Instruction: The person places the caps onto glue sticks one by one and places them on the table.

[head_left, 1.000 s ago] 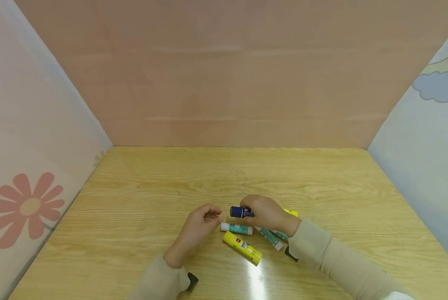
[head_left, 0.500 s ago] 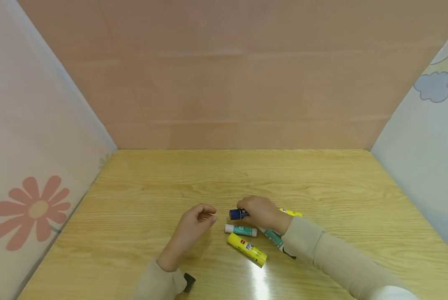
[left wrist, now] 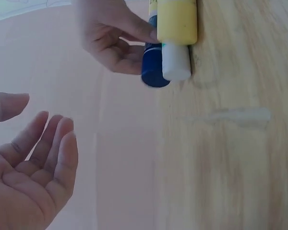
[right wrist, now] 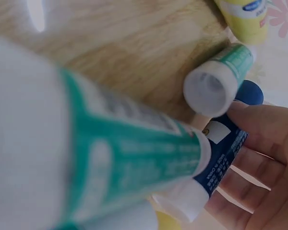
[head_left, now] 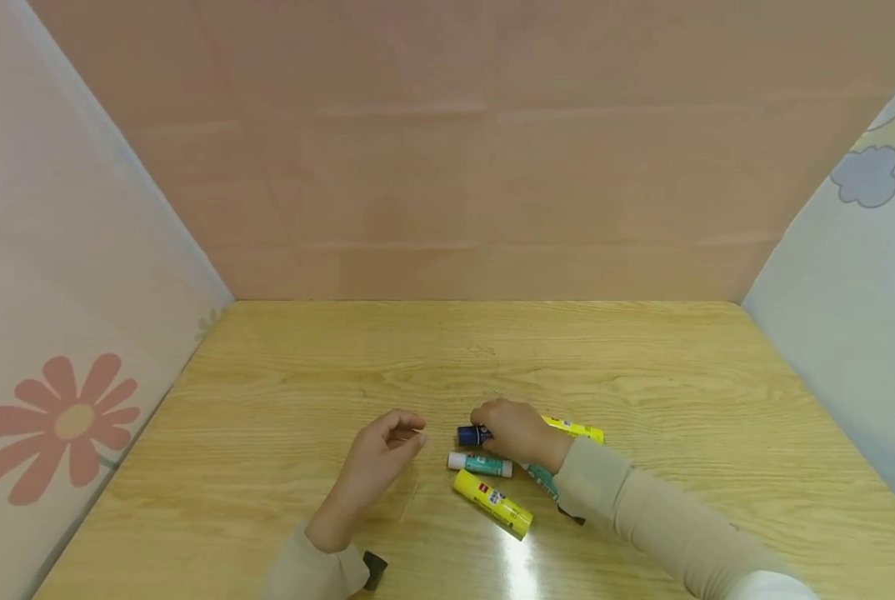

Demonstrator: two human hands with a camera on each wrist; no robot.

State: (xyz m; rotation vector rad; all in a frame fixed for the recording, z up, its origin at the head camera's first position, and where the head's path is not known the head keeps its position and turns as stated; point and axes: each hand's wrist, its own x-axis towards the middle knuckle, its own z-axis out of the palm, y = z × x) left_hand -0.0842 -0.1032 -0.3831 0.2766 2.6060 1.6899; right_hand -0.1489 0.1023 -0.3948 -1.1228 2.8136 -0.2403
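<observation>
My right hand (head_left: 521,435) holds a dark blue glue stick (head_left: 468,436) low over the table, thumb on one side and fingers on the other. In the right wrist view the blue label (right wrist: 225,153) and a white end show between thumb and fingers. Just in front lies a small green-and-white glue stick (head_left: 481,464), and nearer still a large yellow glue stick (head_left: 494,505). Another green glue stick (head_left: 543,478) is partly hidden under the right wrist. To the left, my left hand (head_left: 372,467) hovers with relaxed, slightly bent fingers (left wrist: 67,163), nothing visibly held.
A second yellow glue stick (head_left: 578,430) lies behind the right wrist. The wooden table (head_left: 282,375) meets a brownish back panel (head_left: 417,167), with patterned panels (head_left: 57,208) at the sides.
My right hand has lowered the blue glue stick slightly toward the table, behind the green-and-white one. My left hand has drawn back a little to the left.
</observation>
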